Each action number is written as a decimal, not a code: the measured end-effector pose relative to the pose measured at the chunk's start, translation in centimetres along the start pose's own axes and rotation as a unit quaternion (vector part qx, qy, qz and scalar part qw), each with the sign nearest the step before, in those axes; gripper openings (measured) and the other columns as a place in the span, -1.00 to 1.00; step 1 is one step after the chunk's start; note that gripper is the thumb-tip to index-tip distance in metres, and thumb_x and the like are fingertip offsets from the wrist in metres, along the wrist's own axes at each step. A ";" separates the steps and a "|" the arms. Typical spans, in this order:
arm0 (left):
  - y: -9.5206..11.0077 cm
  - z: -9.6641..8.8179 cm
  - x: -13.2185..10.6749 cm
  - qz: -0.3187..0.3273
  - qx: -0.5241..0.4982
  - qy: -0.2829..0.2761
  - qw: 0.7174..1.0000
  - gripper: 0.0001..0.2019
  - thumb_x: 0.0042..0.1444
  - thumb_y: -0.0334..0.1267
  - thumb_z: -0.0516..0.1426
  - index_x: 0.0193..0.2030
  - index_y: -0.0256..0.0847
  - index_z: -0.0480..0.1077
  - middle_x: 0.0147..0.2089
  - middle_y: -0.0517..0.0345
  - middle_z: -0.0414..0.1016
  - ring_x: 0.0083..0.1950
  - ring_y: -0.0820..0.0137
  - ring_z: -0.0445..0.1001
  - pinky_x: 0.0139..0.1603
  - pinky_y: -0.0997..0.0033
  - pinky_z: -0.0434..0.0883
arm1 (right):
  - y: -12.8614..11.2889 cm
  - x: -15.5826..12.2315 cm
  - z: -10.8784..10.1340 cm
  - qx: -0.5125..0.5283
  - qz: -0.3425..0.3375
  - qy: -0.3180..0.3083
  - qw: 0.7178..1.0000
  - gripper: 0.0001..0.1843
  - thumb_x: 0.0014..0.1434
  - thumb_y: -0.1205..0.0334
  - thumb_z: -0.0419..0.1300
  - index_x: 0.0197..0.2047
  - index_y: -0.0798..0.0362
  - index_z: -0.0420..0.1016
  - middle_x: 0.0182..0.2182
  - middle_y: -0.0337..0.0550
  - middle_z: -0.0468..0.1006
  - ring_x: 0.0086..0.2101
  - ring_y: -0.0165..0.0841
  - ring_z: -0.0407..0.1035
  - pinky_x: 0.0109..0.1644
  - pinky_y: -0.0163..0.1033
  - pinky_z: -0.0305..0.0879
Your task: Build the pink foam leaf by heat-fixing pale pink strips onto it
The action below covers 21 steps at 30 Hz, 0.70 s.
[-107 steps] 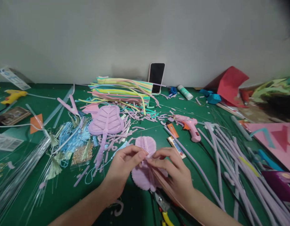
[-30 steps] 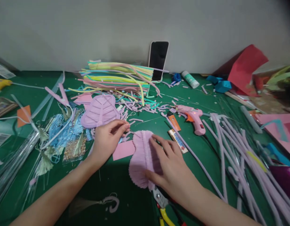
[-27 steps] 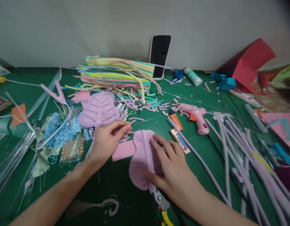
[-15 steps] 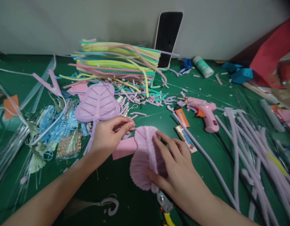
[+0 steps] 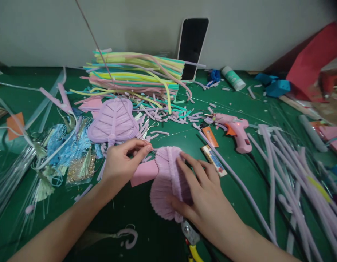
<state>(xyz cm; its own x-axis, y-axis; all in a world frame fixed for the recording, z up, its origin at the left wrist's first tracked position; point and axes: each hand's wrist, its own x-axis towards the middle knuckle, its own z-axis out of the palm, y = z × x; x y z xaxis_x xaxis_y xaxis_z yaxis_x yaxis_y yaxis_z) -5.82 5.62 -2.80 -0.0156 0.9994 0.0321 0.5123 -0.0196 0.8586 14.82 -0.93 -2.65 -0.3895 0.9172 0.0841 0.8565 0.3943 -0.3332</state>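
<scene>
My left hand [image 5: 130, 154] pinches a thin dark strand [image 5: 93, 34], thread or wire, which runs up past the top left of the view. Its fingertips are at the upper left edge of a lilac pipe-cleaner leaf [image 5: 161, 189] with a thick raised midrib. My right hand [image 5: 199, 185] steadies this leaf, thumb below and fingers bent over its right side. A pink paper piece [image 5: 144, 173] sticks out from the leaf's left side. Beyond my left hand lies a second lilac leaf [image 5: 113, 122] with dark veins.
A pink glue gun [image 5: 234, 127] lies at right, near loose lilac pipe cleaners [image 5: 291, 174]. Coloured pipe cleaners [image 5: 135, 72] are piled at the back beside a propped phone [image 5: 194, 45]. Blue tassels [image 5: 63, 145] lie left; yellow-handled pliers [image 5: 191, 236] lie below my right hand.
The thin strand now shows stretching from my left hand up to the top left. My left fingertips have shifted slightly left and down; the right hand keeps its hold on the leaf.
</scene>
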 end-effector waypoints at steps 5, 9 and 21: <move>0.1 0.1 0.0 -0.006 -0.004 0.005 1.000 -0.81 0.06 -0.12 0.23 -0.33 -0.20 0.55 -0.28 0.13 0.62 -0.31 0.39 0.55 -0.31 0.50 0.45 | -0.1 0.1 -0.1 0.006 0.007 0.001 1.000 -0.29 0.13 0.05 0.18 0.27 0.22 0.19 0.20 0.15 0.26 0.04 -0.01 0.14 0.11 0.16 0.17; 0.1 0.1 0.0 -0.018 -0.017 0.000 1.000 -0.82 0.04 -0.12 0.24 -0.34 -0.19 0.54 -0.30 0.15 0.63 -0.33 0.40 0.55 -0.31 0.51 0.46 | -0.1 0.1 -0.2 0.004 0.005 -0.002 1.000 -0.29 0.14 0.06 0.18 0.27 0.25 0.19 0.21 0.19 0.25 0.05 0.00 0.13 0.10 0.17 0.17; 0.4 0.0 0.0 -0.032 -0.038 0.013 0.999 -0.82 0.01 -0.14 0.26 -0.35 -0.21 0.54 -0.30 0.14 0.63 -0.28 0.36 0.59 -0.22 0.47 0.50 | 0.0 0.0 -0.2 0.003 0.000 -0.003 1.000 -0.29 0.13 0.08 0.18 0.26 0.29 0.19 0.23 0.15 0.22 0.06 -0.01 0.10 0.14 0.16 0.16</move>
<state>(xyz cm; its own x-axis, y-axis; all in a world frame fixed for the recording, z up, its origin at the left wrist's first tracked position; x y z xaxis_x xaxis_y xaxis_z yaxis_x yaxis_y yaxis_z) -5.58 5.61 -2.46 -0.0692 0.9975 -0.0106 0.4429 0.0403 0.8957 14.89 -0.90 -2.49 -0.3920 0.9167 0.0777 0.8541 0.3940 -0.3395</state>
